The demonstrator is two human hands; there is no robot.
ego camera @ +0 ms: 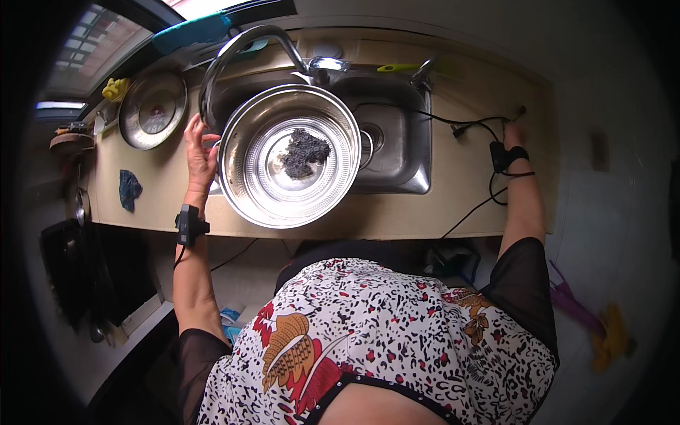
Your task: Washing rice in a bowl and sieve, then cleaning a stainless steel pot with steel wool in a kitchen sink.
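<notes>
A large round stainless-steel pot (241,202) with side handles rests over the left part of the double sink (414,183). Inside it, on the bottom, lies a dark grey, crumbly-looking clump (305,154). My left hand (199,154) is at the pot's left handle, fingers spread and partly curled; whether it grips the handle is not clear. My right hand (514,135) is far to the right on the counter, blurred, beside a black cable (446,118) with a plug. What its fingers do is hidden. Black devices are strapped to both wrists.
A curved chrome faucet (255,32) arches over the pot's left side. A metal lid or plate (154,110) leans at the back left, near a dark blue cloth-like piece (129,190). Behind the sink lies a green-handled utensil (398,68). Cables hang over the counter's front edge.
</notes>
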